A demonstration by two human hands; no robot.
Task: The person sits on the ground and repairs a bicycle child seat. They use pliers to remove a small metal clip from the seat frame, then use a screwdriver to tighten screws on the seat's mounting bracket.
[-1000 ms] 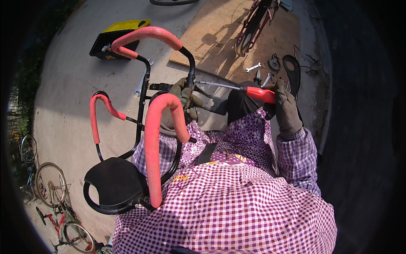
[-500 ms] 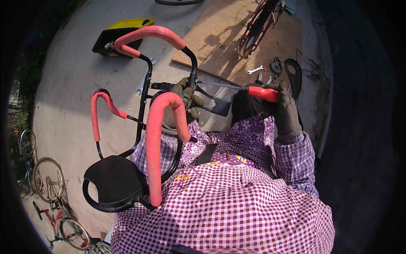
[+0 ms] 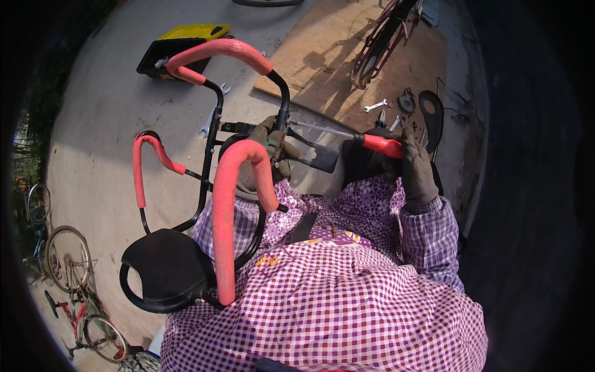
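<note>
Right hand (image 3: pixel 418 168) forward, curled round a red screwdriver handle (image 3: pixel 379 144); left hand (image 3: pixel 271 140) clasped around black tubing (image 3: pixel 286 94).

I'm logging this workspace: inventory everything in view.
Padded frame: 1, black and pink, left
Screwdriver: 1, red-handled, right of frame
Board: 1, brown, top
Spanners: at least 2, silver, ground and board
Pliers: 1, dark, board
Flat part: 1, black, right
Open box: 1, black-yellow, upper left
Partial bicycle: 1, maroon, over board
Other bicycles: at least 2, one red, left
Checked garment: 1, purple-white, lower centre
Left hand: 1, grey glove, on frame
Right hand: 1, grey glove, at screwdriver
</note>
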